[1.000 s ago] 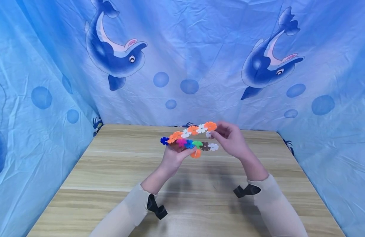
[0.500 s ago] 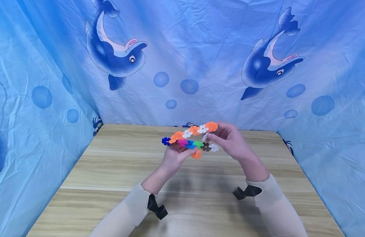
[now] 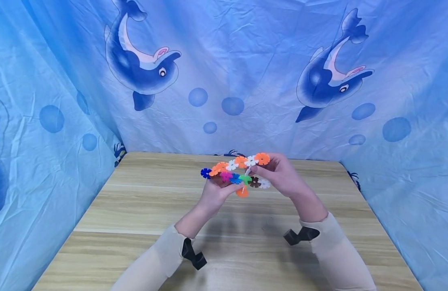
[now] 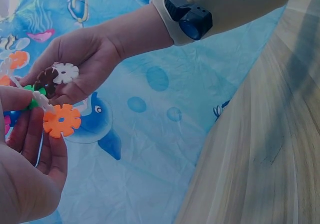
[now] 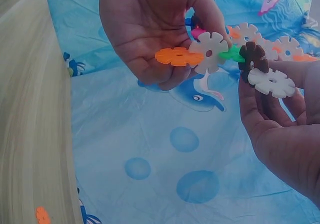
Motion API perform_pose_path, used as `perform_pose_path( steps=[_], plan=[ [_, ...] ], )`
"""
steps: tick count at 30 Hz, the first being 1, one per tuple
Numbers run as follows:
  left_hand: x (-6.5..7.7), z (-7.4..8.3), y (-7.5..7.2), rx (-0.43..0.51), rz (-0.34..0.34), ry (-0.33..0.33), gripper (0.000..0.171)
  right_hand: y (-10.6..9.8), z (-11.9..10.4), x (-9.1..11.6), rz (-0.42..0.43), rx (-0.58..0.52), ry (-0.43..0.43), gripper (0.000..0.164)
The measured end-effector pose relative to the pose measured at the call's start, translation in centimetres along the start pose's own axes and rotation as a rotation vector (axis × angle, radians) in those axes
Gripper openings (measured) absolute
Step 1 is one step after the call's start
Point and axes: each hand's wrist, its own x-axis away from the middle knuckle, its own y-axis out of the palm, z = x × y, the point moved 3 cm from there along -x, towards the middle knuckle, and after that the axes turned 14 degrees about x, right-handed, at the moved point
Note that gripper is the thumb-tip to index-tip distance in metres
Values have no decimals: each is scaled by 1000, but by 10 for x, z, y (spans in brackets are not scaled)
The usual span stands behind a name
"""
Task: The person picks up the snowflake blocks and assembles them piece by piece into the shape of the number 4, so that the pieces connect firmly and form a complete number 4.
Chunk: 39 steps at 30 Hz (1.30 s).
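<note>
Over the table, my left hand (image 3: pixel 215 195) holds a joined chain of notched plastic snowflake discs, its thumb along the lower row. That row runs through a pink disc (image 3: pixel 226 176), a blue disc (image 3: pixel 235 178), a green disc (image 3: pixel 245 179) and a brown disc (image 3: pixel 254 182). The upper row of orange and white discs ends in an orange disc (image 3: pixel 262 159). My right hand (image 3: pixel 287 176) pinches a white disc (image 3: pixel 247 171), seen edge-on at the green one; whether they interlock is unclear. Below hangs another orange disc (image 4: pixel 62 120), joined through a white disc (image 5: pixel 209 53).
A loose orange disc (image 5: pixel 42 215) lies on the wooden table (image 3: pixel 136 210). Blue curtains (image 3: pixel 245 60) printed with dolphins stand behind the table and at both sides. Each wrist wears a black camera mount (image 3: pixel 193 255).
My right hand has brought the white disc left and down to the green disc, turning it edge-on. The held chain has shifted slightly right and down.
</note>
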Motion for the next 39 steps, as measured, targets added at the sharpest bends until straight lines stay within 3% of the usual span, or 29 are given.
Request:
perform_pose_path(
  steps=[5,8,13,20,27,32,39],
  plan=[
    [0,1,2,16,-2,12,46,0,-1,1,-6,9,61,16],
    [0,2,4,35,-25,23,34,0,-2,0,-11,0,52,15],
    [-1,3,7,96,-76,46,34,0,-1,0,-28,-51,-80,8],
    [-1,2,7,131,-59,63,34,-1,2,-3,-33,-71,-306,9],
    [0,3,9,140,-54,53,37,-1,2,-4,-32,-55,-333,7],
    [2,4,10,127,-73,31,36,-1,1,-4,-32,-23,-418,10],
    [1,6,12,182,-128,73,35,-1,-2,-5,-21,-19,-516,14]
  ],
)
